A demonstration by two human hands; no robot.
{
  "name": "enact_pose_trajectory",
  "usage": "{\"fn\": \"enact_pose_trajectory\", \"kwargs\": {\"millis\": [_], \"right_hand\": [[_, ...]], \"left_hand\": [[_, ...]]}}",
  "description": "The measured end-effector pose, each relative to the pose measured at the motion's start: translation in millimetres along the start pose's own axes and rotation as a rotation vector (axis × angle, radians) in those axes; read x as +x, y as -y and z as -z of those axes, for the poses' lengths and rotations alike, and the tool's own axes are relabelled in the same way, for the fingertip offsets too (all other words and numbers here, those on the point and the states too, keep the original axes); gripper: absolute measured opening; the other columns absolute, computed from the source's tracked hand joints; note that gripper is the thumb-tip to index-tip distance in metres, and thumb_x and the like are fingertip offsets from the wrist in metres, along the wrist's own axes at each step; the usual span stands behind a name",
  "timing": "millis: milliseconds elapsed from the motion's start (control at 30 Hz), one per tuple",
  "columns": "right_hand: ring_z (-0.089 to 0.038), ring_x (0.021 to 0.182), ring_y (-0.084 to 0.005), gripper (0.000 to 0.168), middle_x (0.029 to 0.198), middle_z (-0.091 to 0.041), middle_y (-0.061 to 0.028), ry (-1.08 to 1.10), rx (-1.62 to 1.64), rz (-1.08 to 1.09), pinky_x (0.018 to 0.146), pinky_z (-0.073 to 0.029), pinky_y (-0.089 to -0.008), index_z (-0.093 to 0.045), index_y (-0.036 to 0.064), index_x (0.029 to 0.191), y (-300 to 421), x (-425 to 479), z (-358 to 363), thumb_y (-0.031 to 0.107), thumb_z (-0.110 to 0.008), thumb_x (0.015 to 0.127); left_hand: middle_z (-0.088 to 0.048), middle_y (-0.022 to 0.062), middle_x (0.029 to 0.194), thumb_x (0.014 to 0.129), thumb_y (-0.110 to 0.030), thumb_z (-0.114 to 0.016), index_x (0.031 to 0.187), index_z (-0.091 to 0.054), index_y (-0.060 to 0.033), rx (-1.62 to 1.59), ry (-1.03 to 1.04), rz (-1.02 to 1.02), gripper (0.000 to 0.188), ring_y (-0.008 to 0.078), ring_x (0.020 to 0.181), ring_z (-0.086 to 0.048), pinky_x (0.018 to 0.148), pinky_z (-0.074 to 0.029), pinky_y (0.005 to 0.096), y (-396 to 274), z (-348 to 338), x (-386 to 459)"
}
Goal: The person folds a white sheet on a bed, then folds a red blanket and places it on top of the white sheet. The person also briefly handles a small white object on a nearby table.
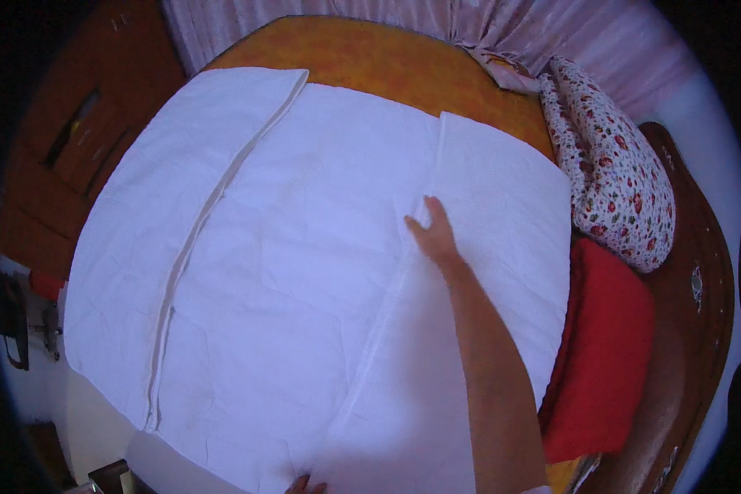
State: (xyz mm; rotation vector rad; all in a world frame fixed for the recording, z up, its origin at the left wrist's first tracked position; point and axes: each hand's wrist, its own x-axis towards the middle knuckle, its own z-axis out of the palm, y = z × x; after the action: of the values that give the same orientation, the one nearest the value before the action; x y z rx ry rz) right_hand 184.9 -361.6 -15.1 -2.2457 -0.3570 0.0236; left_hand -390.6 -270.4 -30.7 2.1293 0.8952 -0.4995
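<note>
A large white quilt or blanket (296, 228) is spread over the bed, with its left and right sides folded inward as long flaps. My right hand (435, 238) rests on the edge of the right flap (500, 185), thumb and fingers apart, with no cloth visibly bunched in it. Only the fingertips of my left hand (305, 485) show at the bottom rim, touching the white cloth near the lower end of that same fold. The rest of that hand is out of the picture. Along the left flap (160, 191) runs an open-looking double edge.
An orange-brown bed surface (358, 49) shows beyond the quilt. To the right are a floral pillow (623, 167), a folded red cloth (605, 352) and a dark wooden headboard (704, 247). Pink curtains (395, 12) hang at the back; a wooden cabinet (99, 80) stands left.
</note>
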Motion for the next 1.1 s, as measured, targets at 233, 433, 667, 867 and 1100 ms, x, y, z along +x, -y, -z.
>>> {"fn": "enact_pose_trajectory", "kwargs": {"millis": [233, 433, 667, 867, 1100], "right_hand": [[-0.028, 0.120, -0.0276, 0.048, 0.125, -0.035, -0.0147, -0.117, -0.197, 0.188, 0.099, -0.023, -0.0362, -0.040, 0.005, 0.119, 8.8, -149.0, 94.3, 0.003, -0.055, 0.074], [-0.036, 0.111, -0.0204, 0.047, 0.120, -0.039, -0.0112, -0.406, 0.286, -0.557, 0.093, -0.030, -0.0303, -0.038, -0.003, 0.118, -101.0, -269.8, 229.5, 0.014, -0.057, 0.078], [-0.037, 0.109, -0.0219, 0.068, 0.117, -0.042, -0.0097, 0.071, 0.509, -0.996, 0.088, -0.034, -0.0344, -0.027, 0.003, 0.127, -163.7, -442.8, 220.2, 0.045, -0.050, 0.079], [-0.045, 0.100, -0.0221, 0.056, 0.113, -0.045, -0.0097, 0.730, 0.893, -1.082, 0.085, -0.037, -0.0358, -0.037, 0.002, 0.120, -68.2, -545.8, 241.3, 0.030, -0.059, 0.077], [-0.045, 0.101, -0.0213, 0.053, 0.116, -0.044, -0.0108, 0.732, 0.758, -0.930, 0.085, -0.038, -0.0345, -0.037, 0.001, 0.119, -46.3, -514.5, 251.8, 0.033, -0.054, 0.081]], "left_hand": [[-0.050, 0.0211, 0.104, 0.070, -0.013, -0.062, 0.108, -0.047, 0.0004, -0.309, -0.092, 0.147, 0.043, 0.0304, 0.101, -0.047, 0.087, -0.037, 0.0356, -2.6, -6.1, -11.4], [-0.049, 0.0161, 0.108, 0.074, -0.025, -0.057, 0.104, -0.050, -0.0030, 0.220, -0.353, -0.707, 0.038, 0.0331, 0.103, -0.044, 0.086, -0.034, 0.0438, -70.4, -27.6, -54.6], [-0.017, 0.0225, 0.130, 0.067, -0.020, -0.065, 0.126, -0.020, -0.0011, -0.130, 0.130, -0.565, 0.077, 0.0392, 0.121, -0.017, 0.097, -0.015, 0.0507, -174.5, -163.5, -186.0], [-0.012, 0.0230, 0.133, 0.064, -0.024, -0.068, 0.129, -0.011, -0.0016, 0.030, 0.004, -0.296, 0.089, 0.0396, 0.122, -0.013, 0.091, -0.018, 0.0576, -196.2, -237.7, -224.9], [-0.045, 0.0194, 0.114, 0.065, -0.008, -0.064, 0.126, -0.031, -0.0097, -0.227, -0.083, -0.149, 0.069, 0.0334, 0.104, -0.044, 0.086, -0.035, 0.0379, -182.7, -208.3, -198.4]]}}
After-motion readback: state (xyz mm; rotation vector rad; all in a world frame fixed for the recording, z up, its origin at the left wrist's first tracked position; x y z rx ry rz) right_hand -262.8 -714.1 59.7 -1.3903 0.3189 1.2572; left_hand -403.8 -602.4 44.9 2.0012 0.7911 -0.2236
